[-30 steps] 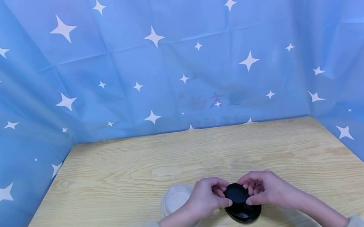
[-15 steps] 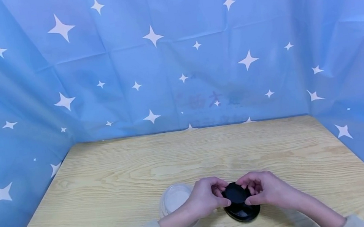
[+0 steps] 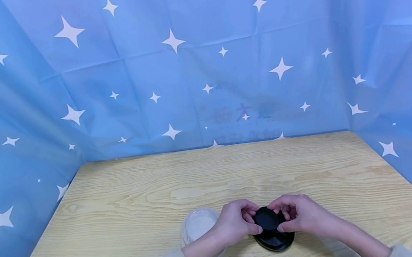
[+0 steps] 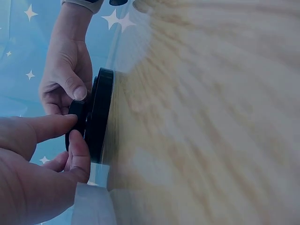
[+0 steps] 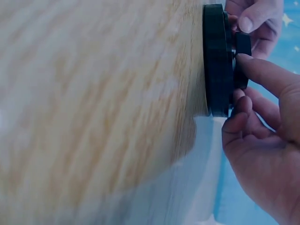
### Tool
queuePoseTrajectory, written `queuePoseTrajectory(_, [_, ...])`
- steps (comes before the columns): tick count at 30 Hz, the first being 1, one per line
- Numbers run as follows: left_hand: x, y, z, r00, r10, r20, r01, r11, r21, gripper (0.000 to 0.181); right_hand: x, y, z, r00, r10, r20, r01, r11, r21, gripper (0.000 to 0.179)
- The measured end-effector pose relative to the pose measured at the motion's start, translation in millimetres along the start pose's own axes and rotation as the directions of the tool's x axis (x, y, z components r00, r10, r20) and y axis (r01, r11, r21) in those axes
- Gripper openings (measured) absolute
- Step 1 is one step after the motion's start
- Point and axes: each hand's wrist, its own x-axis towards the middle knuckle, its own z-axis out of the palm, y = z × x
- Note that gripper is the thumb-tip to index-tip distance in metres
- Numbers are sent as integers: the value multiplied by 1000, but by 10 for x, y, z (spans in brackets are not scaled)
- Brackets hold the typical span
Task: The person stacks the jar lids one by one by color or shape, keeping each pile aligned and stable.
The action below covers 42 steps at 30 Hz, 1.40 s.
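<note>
A round, glossy black disc (image 3: 276, 243) lies on the table, shaped like a lid. Above it sits a smaller black knob-like disc (image 3: 267, 218), close over the larger one in both wrist views. My left hand (image 3: 235, 222) pinches the small disc from the left, thumb at the near side and fingers at the far side. From the right, my right hand (image 3: 305, 215) pinches the same small disc between thumb and fingers. In the left wrist view the large disc (image 4: 102, 115) stays flat against the tabletop.
A clear round container (image 3: 200, 224) with a whitish inside stands left of the discs, partly hidden behind my left forearm. The wood-grain table (image 3: 216, 175) ends at a blue curtain (image 3: 198, 68) with white stars at the back and sides.
</note>
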Motion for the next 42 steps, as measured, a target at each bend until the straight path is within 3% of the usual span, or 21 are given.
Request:
queuePoseTrajectory(6, [2,10,14,1000,-2,-4,2,1000,8,41,-14,8,9,1000,12,-7,-12,1000,-18,45])
queuePoseTrajectory(17, [11,10,92,999,26,-34,-25,998,50,44,-59,69,-6,1000,-2,-27,3,999,42,46])
queuePoseTrajectory(27, [15,-4,119,998,45,-46,-41,996,84,43,-57,80,4,999,-21,-42,22,1000,16,46])
queuePoseTrajectory(42, [10,-1,147,997,40,-65,-36,997,69,44,-60,94,15,998,-40,-52,39,999,-20,49])
